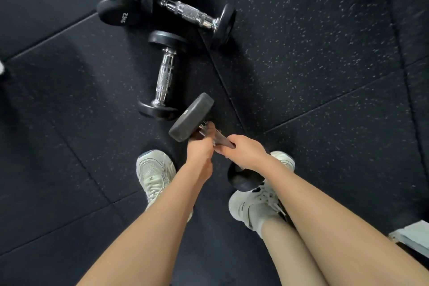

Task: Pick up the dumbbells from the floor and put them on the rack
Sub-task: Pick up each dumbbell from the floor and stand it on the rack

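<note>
Left hand, right hand: both wrapped round handle of dumbbell. It's tilted, far head up, near head by my right shoe. Second dumbbell, third dumbbell lie on floor ahead.

Gripping held dumbbell by handle with left hand and right hand; beyond on floor, near dumbbell, far dumbbell

A black weight head reads "2.5KG"; the left shoe tongue, "36".
</note>
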Demonstrator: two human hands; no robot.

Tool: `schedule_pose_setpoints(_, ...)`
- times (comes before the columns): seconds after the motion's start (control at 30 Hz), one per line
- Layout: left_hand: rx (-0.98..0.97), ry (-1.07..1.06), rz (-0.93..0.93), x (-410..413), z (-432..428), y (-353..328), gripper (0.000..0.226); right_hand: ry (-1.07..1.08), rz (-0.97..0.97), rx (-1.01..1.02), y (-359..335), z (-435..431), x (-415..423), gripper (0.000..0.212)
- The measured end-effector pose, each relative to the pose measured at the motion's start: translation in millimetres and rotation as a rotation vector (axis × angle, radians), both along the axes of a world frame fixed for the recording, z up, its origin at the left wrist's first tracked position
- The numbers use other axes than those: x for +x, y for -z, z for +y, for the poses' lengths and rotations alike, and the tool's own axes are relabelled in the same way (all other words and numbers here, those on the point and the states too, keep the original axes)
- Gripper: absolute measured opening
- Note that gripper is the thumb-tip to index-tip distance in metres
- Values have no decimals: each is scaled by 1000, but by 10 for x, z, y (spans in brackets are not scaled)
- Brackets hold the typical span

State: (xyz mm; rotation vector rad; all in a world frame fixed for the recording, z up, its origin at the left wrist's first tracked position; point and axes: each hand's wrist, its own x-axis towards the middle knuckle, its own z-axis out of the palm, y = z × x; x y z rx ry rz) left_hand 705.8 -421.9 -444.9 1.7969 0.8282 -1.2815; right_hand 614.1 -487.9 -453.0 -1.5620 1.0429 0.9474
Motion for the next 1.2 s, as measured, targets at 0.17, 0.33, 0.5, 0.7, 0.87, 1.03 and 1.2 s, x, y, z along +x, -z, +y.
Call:
schedule_pose_setpoints(0.17,-55,93,-31,-29,-247,-1246,29,143,-35,3,-1238,-129,-100,40)
schedule_pose_setpoints(0.33,-182,252,-76,-82,-617,-2913,31,360,-73,-8,-2873,-352,-233,42)
schedule_pose_setpoints(0.5,-365,477,-190,-252,-1037,-4690,10,616,-176,-57,-4501,-601,-459,37)
schedule_pose_setpoints(0.7,-486,740,-405,-556,-1578,-6181,12,828,-344,-96,-6009,-1059,-763,31)
schedule_pose_setpoints(0.87,-605,861,-461,-823,-2144,-6876,3,955,-483,-224,-6641,-1464,-1029,42)
schedule_pose_setpoints(1.03,-687,1037,-470,-1053,-2817,-7152,16,1098,-560,-302,-6907,-1977,-1255,45)
schedule_pose_setpoints(1.2,-716,1214,-551,-1249,-3566,-7207,20,1259,-589,-399,-6932,-2533,-1367,59)
